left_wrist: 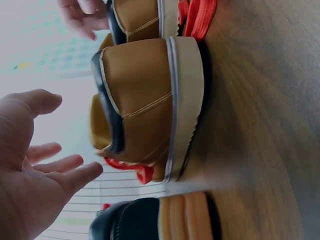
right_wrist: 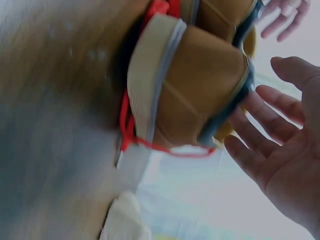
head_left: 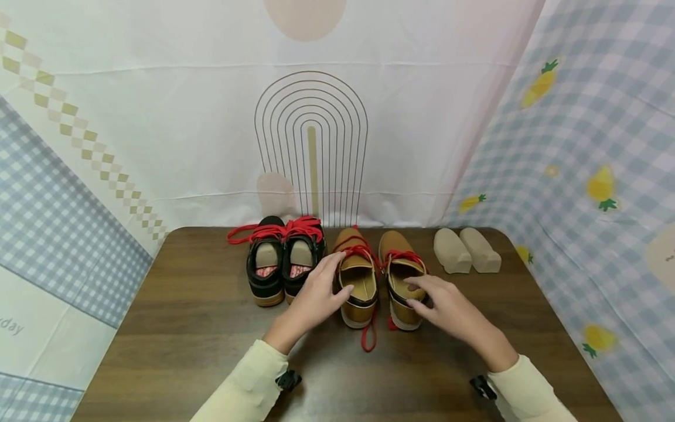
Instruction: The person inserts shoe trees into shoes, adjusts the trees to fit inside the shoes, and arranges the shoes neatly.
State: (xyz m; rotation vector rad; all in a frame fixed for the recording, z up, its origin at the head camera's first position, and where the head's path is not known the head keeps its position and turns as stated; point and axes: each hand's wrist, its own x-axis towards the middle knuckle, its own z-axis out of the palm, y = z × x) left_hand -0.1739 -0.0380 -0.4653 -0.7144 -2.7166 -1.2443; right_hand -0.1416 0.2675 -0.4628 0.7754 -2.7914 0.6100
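Note:
Two tan shoes with red laces stand side by side at mid-table, heels toward me. Over the left tan shoe (head_left: 356, 316), my left hand (head_left: 315, 296) spreads its fingers beside the collar, thumb apart, holding nothing. The left wrist view shows a gap between this hand (left_wrist: 35, 165) and the shoe's dark collar. At the right tan shoe (head_left: 405, 317), my right hand (head_left: 448, 305) hovers on the outer side, its fingers extended. In the right wrist view those fingertips (right_wrist: 252, 100) are right at the dark collar. A red lace loop (head_left: 370, 344) lies behind the left shoe's heel.
To the left stands a pair of black shoes (head_left: 266, 291) with red laces and beige inserts (head_left: 266, 255) inside. Two beige blocks shaped like shoe inserts (head_left: 452, 251) lie at the back right of the wooden table (head_left: 200, 328). A patterned cloth (head_left: 411, 129) hangs behind.

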